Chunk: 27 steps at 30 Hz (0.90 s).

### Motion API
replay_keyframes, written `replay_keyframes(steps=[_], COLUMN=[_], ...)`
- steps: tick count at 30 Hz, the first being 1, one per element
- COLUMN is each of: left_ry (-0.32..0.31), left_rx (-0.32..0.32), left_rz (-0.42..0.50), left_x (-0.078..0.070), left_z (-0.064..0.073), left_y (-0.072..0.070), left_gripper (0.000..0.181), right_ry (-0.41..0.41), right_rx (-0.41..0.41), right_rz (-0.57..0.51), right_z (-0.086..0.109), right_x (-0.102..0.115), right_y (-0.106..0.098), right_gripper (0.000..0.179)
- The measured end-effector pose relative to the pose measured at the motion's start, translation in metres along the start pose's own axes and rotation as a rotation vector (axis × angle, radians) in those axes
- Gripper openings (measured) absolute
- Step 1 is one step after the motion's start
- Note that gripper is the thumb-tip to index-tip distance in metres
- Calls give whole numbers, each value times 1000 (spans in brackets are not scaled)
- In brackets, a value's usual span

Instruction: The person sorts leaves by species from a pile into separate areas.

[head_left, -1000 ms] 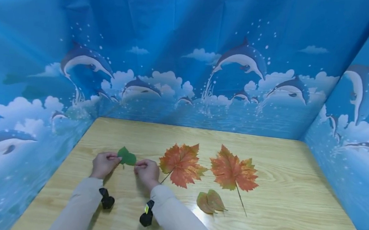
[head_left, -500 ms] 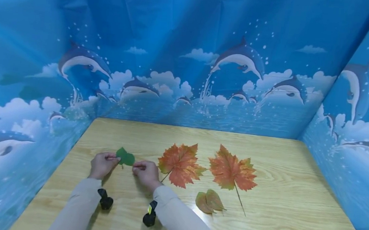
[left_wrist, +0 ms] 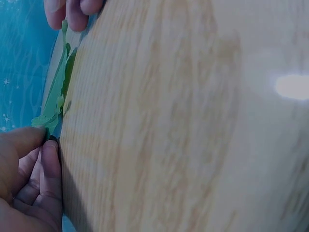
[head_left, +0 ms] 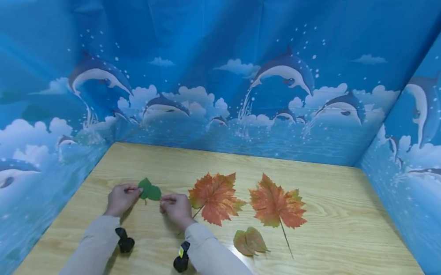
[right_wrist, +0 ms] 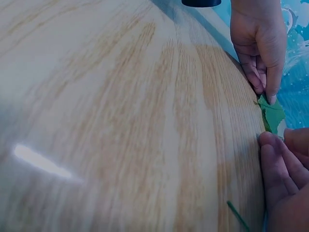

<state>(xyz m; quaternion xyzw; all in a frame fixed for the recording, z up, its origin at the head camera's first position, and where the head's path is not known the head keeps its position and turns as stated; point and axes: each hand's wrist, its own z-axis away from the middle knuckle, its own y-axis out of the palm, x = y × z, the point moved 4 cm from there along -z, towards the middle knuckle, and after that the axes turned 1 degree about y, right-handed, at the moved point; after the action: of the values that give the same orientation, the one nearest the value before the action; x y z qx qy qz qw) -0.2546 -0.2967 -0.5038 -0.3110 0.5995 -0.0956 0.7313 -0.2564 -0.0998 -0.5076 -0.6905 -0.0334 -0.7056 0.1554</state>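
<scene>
Green leaf (head_left: 149, 190) sits between our two hands at the left of the wooden tabletop (head_left: 332, 263), held at its two ends just above or on the wood; we cannot tell whether it touches the surface. Our left hand (head_left: 120, 198) pinches its left edge between thumb and forefinger, and our right hand (head_left: 175, 207) pinches its right edge the same way, fingers (right_wrist: 277, 164) curled in on the leaf.

From the left wrist view we see the leaf only edge-on, a thin green strip (left_wrist: 58, 96), with the left hand cut off by the lower left corner and the right hand's fingertips cropped by the top edge. In the right wrist view only a small green corner (right_wrist: 273, 116) shows between the hands, and a thin green stalk (right_wrist: 239, 216) lies low on the wood; we cannot tell what it belongs to.

Just right of our right hand lies an orange maple leaf (head_left: 215, 197), its stem partly hidden behind that hand. A second orange maple leaf (head_left: 278, 203) lies beside it, and a pair of small brownish leaves (head_left: 251, 241) rests nearer to us. Black wrist devices (head_left: 181, 262) sit under both sleeves; one bears a small yellow mark too tiny to read. We find no legible writing on the dolphin-printed blue backdrop (head_left: 227, 67).
</scene>
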Motion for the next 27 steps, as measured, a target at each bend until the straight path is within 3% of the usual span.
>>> replay_keyframes(steps=[19, 27], left_ry=[22, 28], left_rx=[-5, -26], left_rz=[-33, -49], left_x=[-8, -3], left_z=[7, 4], left_y=[0, 0], left_gripper=[30, 31], right_ry=[44, -10], right_rx=[-10, 53], right_rz=[42, 86], right_z=[7, 7], right_x=[3, 23], right_y=[-7, -34], right_gripper=[9, 14])
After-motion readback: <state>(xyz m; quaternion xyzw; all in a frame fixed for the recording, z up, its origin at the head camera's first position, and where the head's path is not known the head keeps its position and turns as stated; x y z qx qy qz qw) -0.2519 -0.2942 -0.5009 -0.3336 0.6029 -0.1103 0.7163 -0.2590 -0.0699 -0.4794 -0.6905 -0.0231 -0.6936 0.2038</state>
